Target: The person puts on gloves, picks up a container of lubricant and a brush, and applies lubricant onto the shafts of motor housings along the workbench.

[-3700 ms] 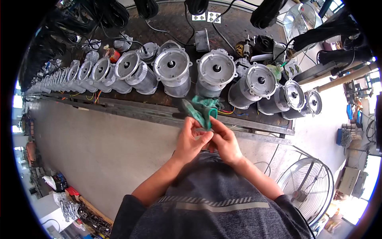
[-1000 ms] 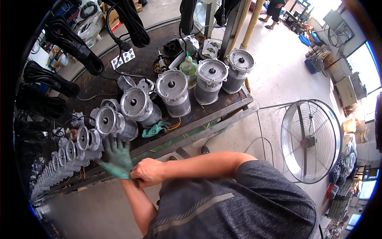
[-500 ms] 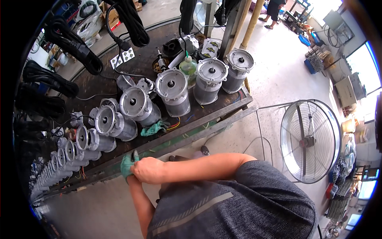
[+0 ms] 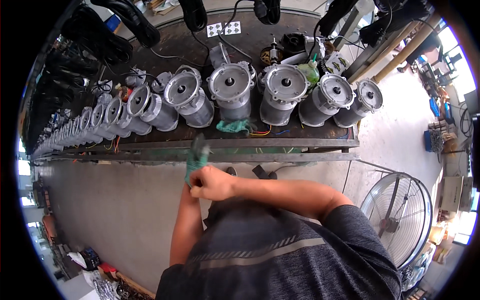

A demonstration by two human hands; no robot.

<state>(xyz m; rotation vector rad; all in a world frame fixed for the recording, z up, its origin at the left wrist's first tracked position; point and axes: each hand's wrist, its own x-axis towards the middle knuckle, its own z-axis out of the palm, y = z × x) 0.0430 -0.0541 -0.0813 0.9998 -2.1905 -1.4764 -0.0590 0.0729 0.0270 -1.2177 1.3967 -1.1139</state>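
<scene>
My left hand [image 4: 196, 157] wears a green work glove with dark fingertips, a little smeared by motion. Its fingers stretch up toward the bench edge, and it holds nothing I can see. My bare right hand [image 4: 214, 183] is closed at the left wrist, pinching the cuff of that glove. A second green glove [image 4: 233, 126] lies crumpled on the bench, beside red and yellow wires. Behind it stands a grey metal motor [image 4: 230, 85], with more motors [image 4: 189, 95] in a long row to either side.
Black cable bundles [image 4: 131, 21] hang over the dark workbench [image 4: 175, 55]. A green squeeze bottle [image 4: 309, 74] and sticker sheets [image 4: 224, 29] are among the parts at the back. A large round fan [image 4: 395, 220] stands on the floor at the right.
My view has turned left, so the bench now lies nearly level across it. The gloved left hand's fingers have stretched out farther upward. My right hand remains at the glove's cuff.
</scene>
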